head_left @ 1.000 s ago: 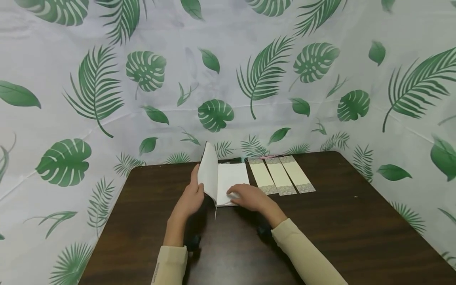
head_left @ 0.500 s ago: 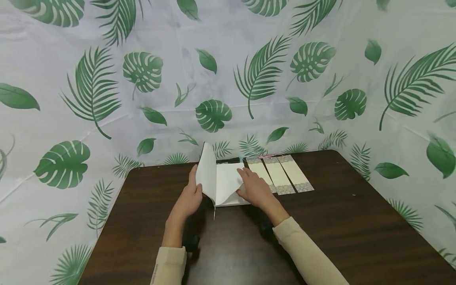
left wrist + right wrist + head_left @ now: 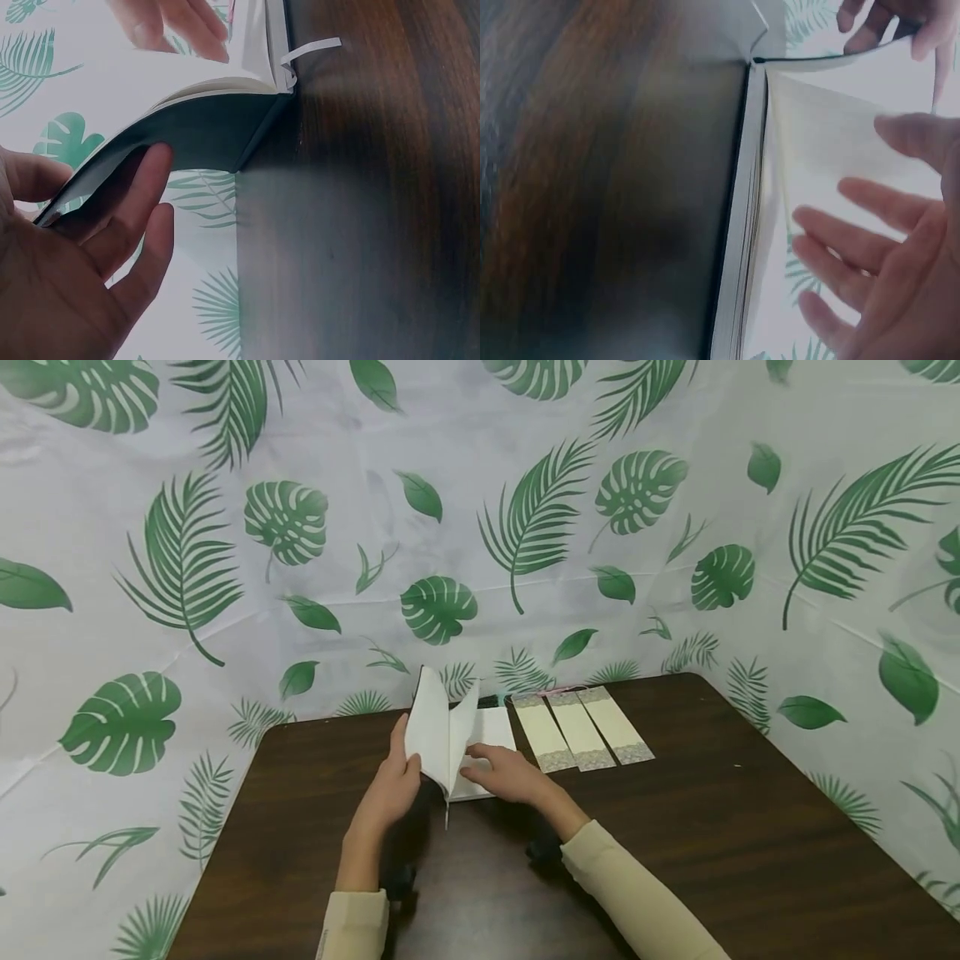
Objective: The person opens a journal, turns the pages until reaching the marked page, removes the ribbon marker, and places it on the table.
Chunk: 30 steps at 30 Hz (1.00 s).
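Observation:
An open notebook [image 3: 491,731] with blank white pages lies toward the far edge of the table. In the head view, my left hand [image 3: 390,783] holds its raised left side, and the left wrist view shows the thumb and fingers on either side of the dark cover [image 3: 202,131]. A single page [image 3: 464,731] stands partly turned between the two halves. Just right of that page is my right hand [image 3: 510,774]. Its fingers are spread and loosely bent in the right wrist view, pinching nothing. A thin ribbon [image 3: 447,816] hangs from the notebook's spine.
Three cream bookmarks with patterned ends lie to the right of the notebook: a left one [image 3: 542,733], a middle one [image 3: 582,731] and a right one [image 3: 617,725]. Behind the dark wooden table [image 3: 720,852] hangs a leaf-printed cloth [image 3: 360,493].
My right hand took the notebook's page by its right side and swung it leftward until it stood up. The hand has since let go and lowered beside it. My left hand keeps its hold.

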Tool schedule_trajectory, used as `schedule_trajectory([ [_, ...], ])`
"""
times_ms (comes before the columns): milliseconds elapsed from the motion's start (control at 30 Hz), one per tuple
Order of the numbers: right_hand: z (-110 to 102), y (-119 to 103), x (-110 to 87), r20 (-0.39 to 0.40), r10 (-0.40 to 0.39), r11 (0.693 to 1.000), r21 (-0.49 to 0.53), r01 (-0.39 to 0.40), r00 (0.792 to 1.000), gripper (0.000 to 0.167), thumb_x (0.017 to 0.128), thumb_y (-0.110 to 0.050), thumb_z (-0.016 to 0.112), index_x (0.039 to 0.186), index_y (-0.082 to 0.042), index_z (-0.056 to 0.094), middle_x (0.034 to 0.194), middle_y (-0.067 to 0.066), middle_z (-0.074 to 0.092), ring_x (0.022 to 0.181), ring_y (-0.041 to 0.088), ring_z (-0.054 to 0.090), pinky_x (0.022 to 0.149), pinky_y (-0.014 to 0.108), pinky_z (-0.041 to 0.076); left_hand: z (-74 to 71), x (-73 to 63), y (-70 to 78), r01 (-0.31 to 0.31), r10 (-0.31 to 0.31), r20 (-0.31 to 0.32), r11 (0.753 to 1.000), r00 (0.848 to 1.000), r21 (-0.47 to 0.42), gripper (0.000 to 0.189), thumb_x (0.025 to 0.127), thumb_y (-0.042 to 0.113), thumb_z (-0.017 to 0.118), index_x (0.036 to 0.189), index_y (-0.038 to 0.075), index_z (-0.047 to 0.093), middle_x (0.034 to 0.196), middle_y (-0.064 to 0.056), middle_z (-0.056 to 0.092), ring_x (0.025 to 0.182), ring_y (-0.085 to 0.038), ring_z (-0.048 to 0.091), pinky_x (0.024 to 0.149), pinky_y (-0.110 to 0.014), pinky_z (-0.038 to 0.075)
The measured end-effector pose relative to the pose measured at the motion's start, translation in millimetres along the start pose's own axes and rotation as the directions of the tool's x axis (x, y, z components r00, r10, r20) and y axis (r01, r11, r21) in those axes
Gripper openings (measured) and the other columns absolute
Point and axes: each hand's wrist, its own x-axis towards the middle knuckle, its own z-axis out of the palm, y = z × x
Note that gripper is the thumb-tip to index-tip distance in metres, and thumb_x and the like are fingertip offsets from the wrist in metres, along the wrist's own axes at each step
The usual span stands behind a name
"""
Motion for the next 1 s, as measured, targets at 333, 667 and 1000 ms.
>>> schedule_trajectory([
  [333, 11, -6, 3.3, 0.112, -0.172, 0.984, 0.059, 0.166, 0.979, 0.066, 0.11, -0.04, 0.061, 0.169, -0.022, 0.036, 0.164, 0.011, 0.053, 0.148, 0.034, 0.055, 0.117, 0.056, 0.047, 2.8, 3.8, 4.0, 0.009, -0.008, -0.005, 1.0, 1.0, 0.014, 0.058, 0.117, 0.036, 0.034, 0.172, 0.035, 0.016, 0.166, -0.02, 0.046, 0.145, -0.043, 0.056, 0.114, -0.072, 0.041],
  [667, 15, -8, 7.2, 0.105, -0.185, 0.983, 0.004, 0.185, 0.977, 0.07, 0.109, -0.041, 0.062, 0.17, -0.023, 0.032, 0.168, 0.009, 0.048, 0.149, 0.032, 0.055, 0.118, 0.054, 0.047, -0.6, 5.8, 5.3, 0.039, -0.031, -0.068, 0.991, 0.997, 0.128, 0.063, 0.114, 0.044, 0.048, 0.171, 0.036, 0.021, 0.144, -0.02, 0.067, 0.111, -0.038, 0.072, 0.085, -0.062, 0.054],
  [1000, 10, 6, 10.2, 0.113, -0.099, 0.941, -0.312, 0.13, 0.989, 0.062, 0.108, -0.039, 0.063, 0.161, -0.01, 0.05, 0.165, 0.013, 0.052, 0.153, 0.032, 0.049, 0.121, 0.059, 0.041, -2.0, 6.2, 0.4, 0.017, -0.003, -0.082, 0.986, 0.997, 0.166, 0.063, 0.114, 0.021, 0.044, 0.171, 0.032, 0.019, 0.128, -0.023, 0.071, 0.079, -0.029, 0.065, 0.062, -0.041, 0.045],
])
